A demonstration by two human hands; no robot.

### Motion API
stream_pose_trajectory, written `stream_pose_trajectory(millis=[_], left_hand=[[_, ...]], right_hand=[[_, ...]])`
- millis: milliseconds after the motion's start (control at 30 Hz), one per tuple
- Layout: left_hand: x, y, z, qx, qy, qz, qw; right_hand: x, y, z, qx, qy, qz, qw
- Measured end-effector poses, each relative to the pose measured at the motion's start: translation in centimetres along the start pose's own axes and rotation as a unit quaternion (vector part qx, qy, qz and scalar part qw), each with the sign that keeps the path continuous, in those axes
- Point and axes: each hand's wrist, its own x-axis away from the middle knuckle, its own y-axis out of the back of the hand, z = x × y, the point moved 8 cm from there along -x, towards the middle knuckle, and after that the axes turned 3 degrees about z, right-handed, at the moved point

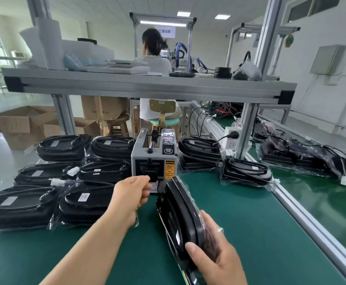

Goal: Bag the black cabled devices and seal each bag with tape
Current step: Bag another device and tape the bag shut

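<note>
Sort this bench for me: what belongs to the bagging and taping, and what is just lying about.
In the job: clear-bagged black cabled device gripped by the right hand; grey tape dispenser, left hand at its outlet; stacked bagged black devices.
Lying about: brown cardboard boxes; wooden stool; black round object on the upper shelf.

Bright ceiling panels (222,16), glare off the mat (250,212), bowed edges.
</note>
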Motion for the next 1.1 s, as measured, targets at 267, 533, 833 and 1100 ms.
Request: stream_pose_trajectory(millis=[267,533,833,1100], left_hand=[[-4.0,-2.4,1.9,0.163,0.164,-0.013,0.973],[-4.7,-3.1,1.6,0.19,0.173,-0.07,0.964],[-2.1,-2.8,0.4,0.201,0.068,-0.068,0.975],[7.9,-4.1,-2.0,-0.033,-0.079,0.238,0.967]], right_hand=[[0.0,-0.2,0.3,0.045,0.047,-0.04,0.997],[-1.3,-0.3,0.2,0.07,0.07,-0.036,0.994],[-2.4,0.3,0.2,0.058,0.068,-0.041,0.995],[-2.4,-0.4,-0.3,0.052,0.071,-0.03,0.996]])
